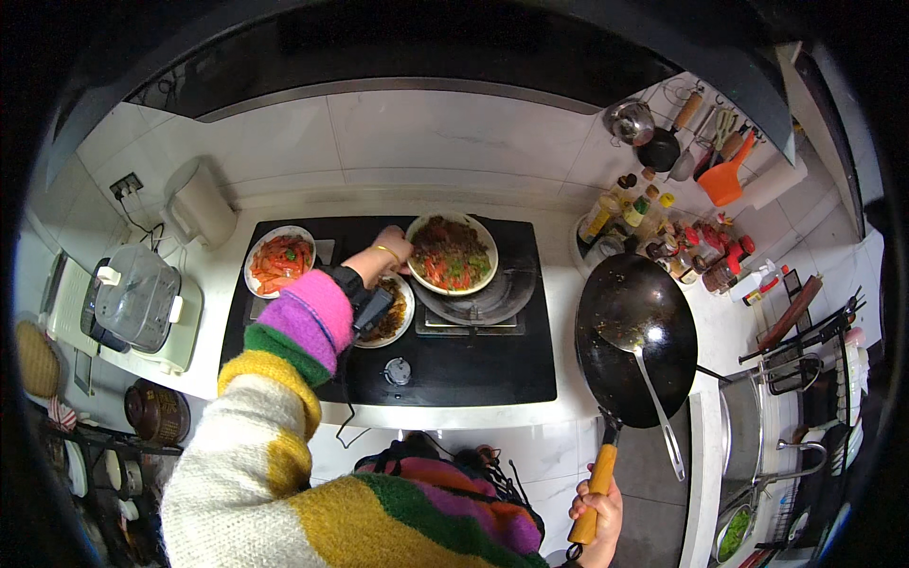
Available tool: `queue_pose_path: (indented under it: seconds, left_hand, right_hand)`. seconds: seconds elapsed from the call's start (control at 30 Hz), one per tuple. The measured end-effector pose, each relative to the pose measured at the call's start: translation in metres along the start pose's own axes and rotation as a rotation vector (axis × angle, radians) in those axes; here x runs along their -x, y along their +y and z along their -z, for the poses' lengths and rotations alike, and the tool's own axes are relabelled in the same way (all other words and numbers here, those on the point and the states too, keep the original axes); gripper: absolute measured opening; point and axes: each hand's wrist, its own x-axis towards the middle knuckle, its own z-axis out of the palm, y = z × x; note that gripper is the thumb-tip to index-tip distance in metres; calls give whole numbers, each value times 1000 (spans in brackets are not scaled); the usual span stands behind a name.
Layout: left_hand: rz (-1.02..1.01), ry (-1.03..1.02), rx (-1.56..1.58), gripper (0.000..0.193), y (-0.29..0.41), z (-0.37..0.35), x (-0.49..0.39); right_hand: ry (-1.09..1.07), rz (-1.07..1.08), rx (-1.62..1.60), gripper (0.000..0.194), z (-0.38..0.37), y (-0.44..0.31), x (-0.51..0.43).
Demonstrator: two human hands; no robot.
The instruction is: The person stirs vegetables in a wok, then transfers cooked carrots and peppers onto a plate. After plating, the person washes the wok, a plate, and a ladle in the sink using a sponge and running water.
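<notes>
My left hand is at the left rim of a bowl of cooked food with red and green pieces, which stands over the stove's round burner; its fingertips are partly hidden. Under my left wrist is a plate of browned food, and further left a plate of reddish slices. My right hand grips the wooden handle of a black wok, held out to the right of the stove. A metal spatula lies in the wok, its handle reaching over the rim.
The black stove top has a knob near its front. Seasoning bottles and jars stand behind the wok, below hanging utensils. A sink is at the right. An electric kettle and a clear-lidded steamer stand at the left; the range hood hangs above.
</notes>
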Motion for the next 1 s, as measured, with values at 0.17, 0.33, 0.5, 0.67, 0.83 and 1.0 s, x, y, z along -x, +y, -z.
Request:
queue_pose_path:
  seconds: [0.17, 0.33, 0.5, 0.67, 0.83, 1.0]
  left_hand:
    - [82, -13, 64, 19, 20, -44, 18]
    - [154, 57, 138, 19, 18, -61, 26]
    - [206, 100, 227, 31, 14, -67, 35]
    - [339, -154, 454, 15, 15, -60, 45]
    - [316, -136, 577, 20, 20, -62, 60]
    - [135, -179, 742, 43, 27, -61, 74]
  right_hand:
    - [-8, 14, -10, 54, 16, -7, 6]
    - [-17, 12, 6, 54, 30, -14, 6]
    - [-38, -12, 38, 54, 42, -21, 3]
    - [-76, -6, 15, 55, 52, -23, -5]
    - [-96, 8, 51, 55, 51, -22, -14]
    - [-211, 73, 40, 51, 40, -25, -8]
